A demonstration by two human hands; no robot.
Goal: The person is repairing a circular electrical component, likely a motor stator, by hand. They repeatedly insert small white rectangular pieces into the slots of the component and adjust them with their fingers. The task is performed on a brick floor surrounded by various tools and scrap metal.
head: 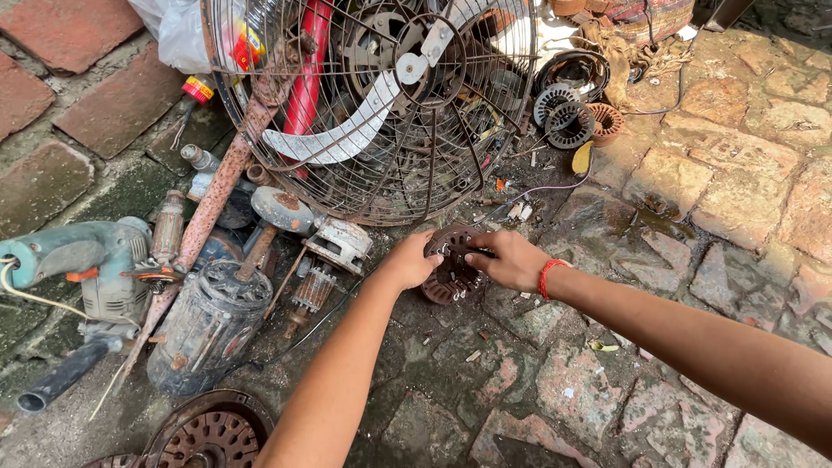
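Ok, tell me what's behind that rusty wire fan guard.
Through the rusty wire fan guard you can see a pale curved fan blade, its round hub and a red piece. The mesh and clutter hide whatever lies deeper.

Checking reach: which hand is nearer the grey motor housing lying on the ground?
Left. The left hand is on the rusty stator, on the side toward the grey motor housing; the right hand grips the far side.

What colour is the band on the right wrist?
Red; the wrist band shows beside the right hand in the head view.
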